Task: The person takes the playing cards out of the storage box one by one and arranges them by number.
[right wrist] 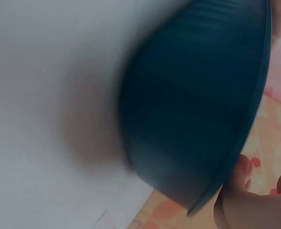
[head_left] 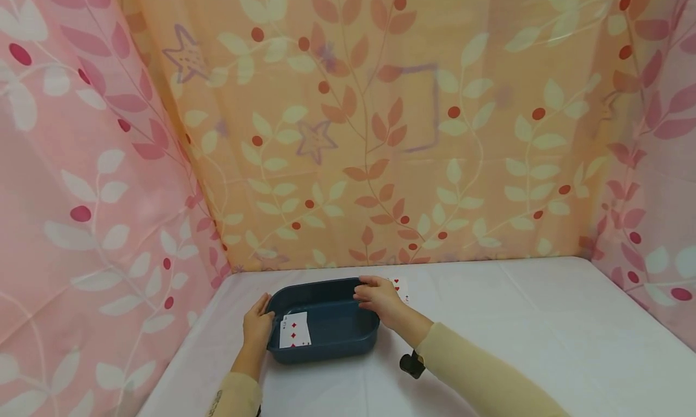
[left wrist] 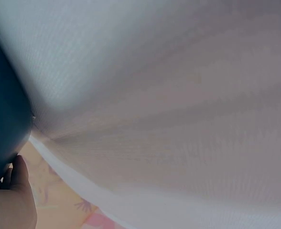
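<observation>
A dark blue, deep plastic tray [head_left: 326, 347] with rounded corners sits on the white cloth between both hands. Inside, at its left end, lies a playing card [head_left: 295, 330] with red diamonds. My left hand [head_left: 258, 322] grips the tray's left end, thumb at the rim; the left wrist view shows that hand [left wrist: 14, 202] against the blue wall. At the far right corner, my right hand [head_left: 383, 301] holds the rim, its fingers reaching over the inside. The right wrist view has the tray's outer wall [right wrist: 188, 100] large, with fingers [right wrist: 241, 174] at the rim.
Another playing card [head_left: 401, 289] with red hearts lies on the table behind my right hand, partly hidden by it. White cloth [head_left: 505, 326] covers the table. Patterned curtains [head_left: 348, 127] stand at the back and both sides.
</observation>
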Tool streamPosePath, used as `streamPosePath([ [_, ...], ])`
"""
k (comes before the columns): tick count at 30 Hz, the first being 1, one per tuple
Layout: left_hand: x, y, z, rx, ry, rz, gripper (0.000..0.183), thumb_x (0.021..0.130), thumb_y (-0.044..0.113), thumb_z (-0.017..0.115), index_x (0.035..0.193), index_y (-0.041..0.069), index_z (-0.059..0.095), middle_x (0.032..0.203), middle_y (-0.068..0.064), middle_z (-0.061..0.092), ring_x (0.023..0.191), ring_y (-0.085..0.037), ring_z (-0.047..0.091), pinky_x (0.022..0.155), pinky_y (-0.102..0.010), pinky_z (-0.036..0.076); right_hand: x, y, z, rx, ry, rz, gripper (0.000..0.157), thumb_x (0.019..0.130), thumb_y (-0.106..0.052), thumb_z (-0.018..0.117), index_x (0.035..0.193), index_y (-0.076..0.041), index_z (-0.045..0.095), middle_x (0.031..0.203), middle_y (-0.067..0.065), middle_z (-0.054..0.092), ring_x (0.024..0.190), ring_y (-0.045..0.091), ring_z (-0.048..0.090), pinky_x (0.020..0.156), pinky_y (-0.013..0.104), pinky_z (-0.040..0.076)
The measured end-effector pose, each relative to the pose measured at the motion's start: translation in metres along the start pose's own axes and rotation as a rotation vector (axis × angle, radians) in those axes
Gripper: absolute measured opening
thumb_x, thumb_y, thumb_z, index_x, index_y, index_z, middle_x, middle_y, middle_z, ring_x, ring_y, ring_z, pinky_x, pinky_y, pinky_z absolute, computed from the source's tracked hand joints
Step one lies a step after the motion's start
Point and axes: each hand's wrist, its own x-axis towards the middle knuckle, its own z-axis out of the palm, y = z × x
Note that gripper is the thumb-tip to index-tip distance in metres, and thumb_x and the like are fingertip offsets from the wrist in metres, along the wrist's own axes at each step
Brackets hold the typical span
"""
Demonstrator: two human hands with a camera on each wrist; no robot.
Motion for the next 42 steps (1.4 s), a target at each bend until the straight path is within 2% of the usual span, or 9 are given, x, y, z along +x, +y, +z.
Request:
streamPosePath([
  [10, 0.001, 0.001, -0.001, 0.003, 0.002, 0.003, 0.054, 0.094, -0.011, 0.039, 0.147, -0.008, 0.029, 0.149, -0.026, 0.032, 0.141, -0.04, 0.026, 0.114, -0.049, 0.021, 0.0, 0.025, 0.027, -0.01, -0.083, 0.012, 0.051, 0.092, 0.001, 0.059, 0.137, 0.017, 0.04, 0.108, 0.024, 0.066, 0.097, 0.031, 0.067, 0.089, 0.046, 0.053],
  [17, 0.002, 0.001, 0.0, 0.017, 0.022, 0.013, 0.054, 0.093, -0.011, 0.04, 0.146, -0.008, 0.031, 0.147, -0.026, 0.034, 0.14, -0.04, 0.027, 0.114, -0.049, 0.022, 0.001, 0.032, 0.042, -0.075, -0.109, -0.003, 0.053, 0.09, -0.002, 0.063, 0.136, 0.014, 0.043, 0.098, 0.019, 0.068, 0.095, 0.037, 0.068, 0.08, 0.044, 0.057],
  [30, 0.0, 0.0, 0.0, 0.044, 0.036, 0.001, 0.054, 0.093, -0.011, 0.041, 0.147, -0.008, 0.031, 0.147, -0.026, 0.034, 0.14, -0.04, 0.028, 0.114, -0.05, 0.022, 0.007, 0.04, 0.068, -0.391, -0.315, 0.07, 0.059, 0.089, -0.01, 0.07, 0.142, -0.002, 0.046, 0.09, 0.009, 0.065, 0.083, 0.032, 0.069, 0.066, 0.038, 0.057],
  [34, -0.001, 0.0, 0.002, 0.071, 0.041, 0.018, 0.055, 0.092, -0.01, 0.042, 0.146, -0.008, 0.032, 0.146, -0.026, 0.035, 0.139, -0.041, 0.029, 0.113, -0.051, 0.022, 0.01, 0.044, 0.074, -0.508, -0.362, 0.057, 0.062, 0.088, -0.011, 0.072, 0.144, -0.005, 0.046, 0.088, 0.014, 0.067, 0.073, 0.027, 0.067, 0.061, 0.036, 0.054],
  [38, -0.002, 0.001, 0.002, 0.083, 0.049, 0.023, 0.054, 0.092, -0.01, 0.042, 0.146, -0.008, 0.033, 0.146, -0.025, 0.036, 0.139, -0.041, 0.029, 0.114, -0.052, 0.021, 0.018, 0.051, 0.081, -0.638, -0.406, 0.011, 0.066, 0.085, -0.011, 0.075, 0.144, -0.005, 0.046, 0.115, 0.021, 0.063, 0.065, 0.023, 0.062, 0.059, 0.033, 0.051],
  [41, -0.001, 0.002, 0.002, 0.084, 0.054, 0.022, 0.054, 0.092, -0.009, 0.042, 0.146, -0.007, 0.034, 0.146, -0.024, 0.037, 0.14, -0.04, 0.028, 0.114, -0.052, 0.021, 0.024, 0.054, 0.086, -0.751, -0.412, -0.042, 0.066, 0.083, -0.013, 0.077, 0.142, -0.004, 0.048, 0.135, 0.018, 0.054, 0.09, 0.027, 0.065, 0.079, 0.037, 0.053],
  [42, -0.001, 0.002, 0.002, 0.082, 0.052, 0.026, 0.054, 0.092, -0.009, 0.042, 0.146, -0.007, 0.034, 0.146, -0.024, 0.037, 0.14, -0.04, 0.028, 0.114, -0.052, 0.021, 0.026, 0.054, 0.088, -0.785, -0.406, -0.054, 0.065, 0.083, -0.013, 0.077, 0.141, -0.003, 0.05, 0.136, 0.018, 0.054, 0.101, 0.029, 0.063, 0.088, 0.039, 0.052],
])
